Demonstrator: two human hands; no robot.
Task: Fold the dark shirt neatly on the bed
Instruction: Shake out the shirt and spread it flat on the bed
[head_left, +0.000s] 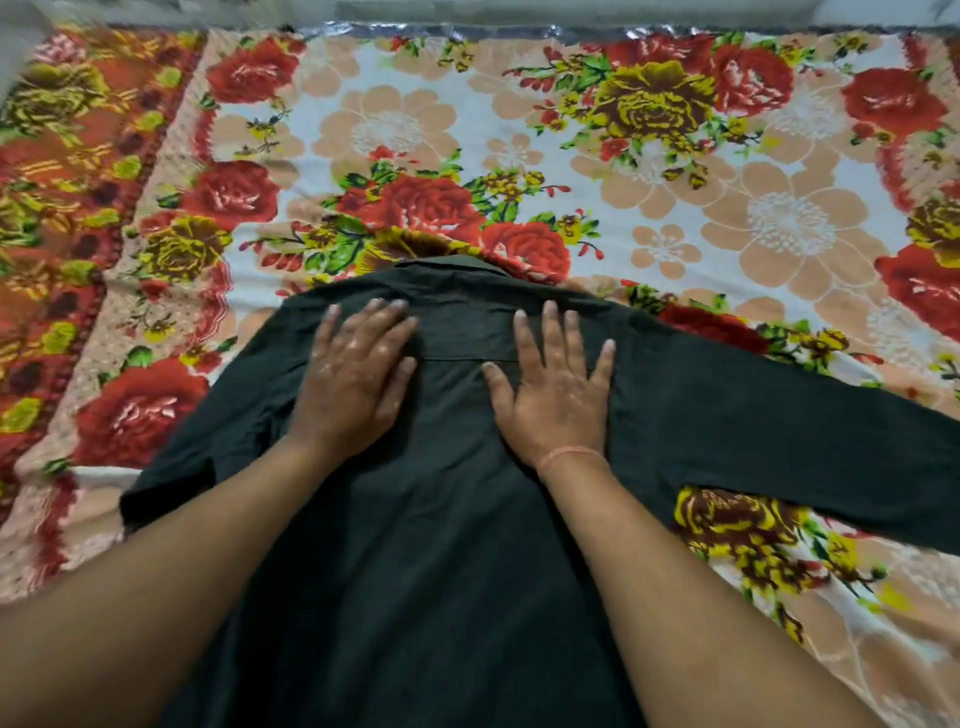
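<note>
from the head view, a dark shirt (415, 545) lies spread out, back side up, on the near middle of a bed covered by a floral bedsheet (519, 130) with red roses, yellow blooms and pale peach flowers on white. the shirt's collar (447, 265) points to the far side, and its body runs toward the near edge of the picture. one long sleeve (779, 426) stretches out flat to the right, reaching the right edge of the frame; the sleeve on the left (176, 467) is shorter in view and bunched close to the body. the left hand (353, 379) rests flat on the upper back of the shirt, just left of centre, palm down with fingers spread and grasping nothing. the right hand (556, 384) lies just right of centre in the same way, released and pressed flat on the cloth, fingers splayed toward the collar. a thin pale band (566, 456) circles the right wrist. both bare forearms come in from the near corners, over the lower part of the shirt. the two hands sit near each other, apart, with a horizontal seam of the shirt between them.
</note>
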